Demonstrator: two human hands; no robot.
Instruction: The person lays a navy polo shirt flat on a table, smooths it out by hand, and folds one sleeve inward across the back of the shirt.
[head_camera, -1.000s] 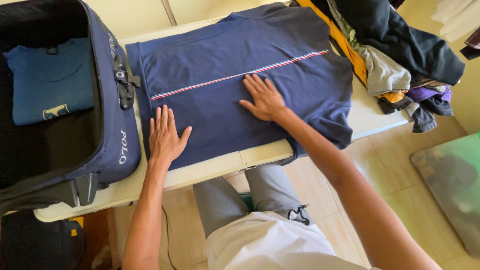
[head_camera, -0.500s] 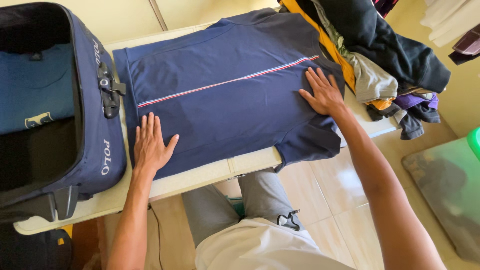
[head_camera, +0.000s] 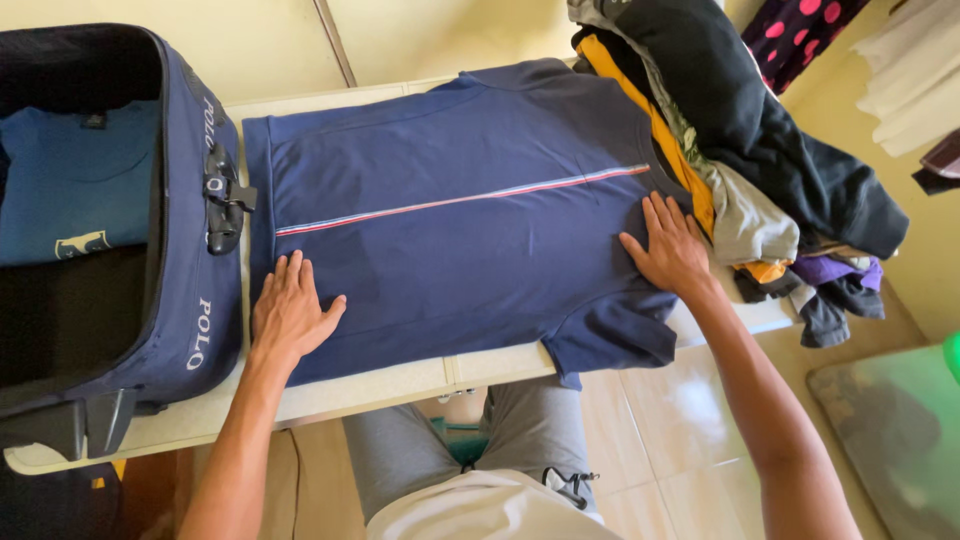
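Suitcase (head_camera: 200, 300) cut off at left edge

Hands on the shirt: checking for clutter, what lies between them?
Only the navy shirt with its thin stripe, between left hand and right hand, head view.

We see a white table (head_camera: 400, 385) carrying everything. A navy shirt (head_camera: 460, 210) with a thin striped line lies flat across its middle, one sleeve hanging over the near edge. At our left an open navy suitcase (head_camera: 195, 300) rests on the table, touching the shirt's hem. At our right a pile of clothes (head_camera: 760, 150) sits on the table, overlapping the shirt's far end. Bare tabletop shows along the near edge and below the pile.
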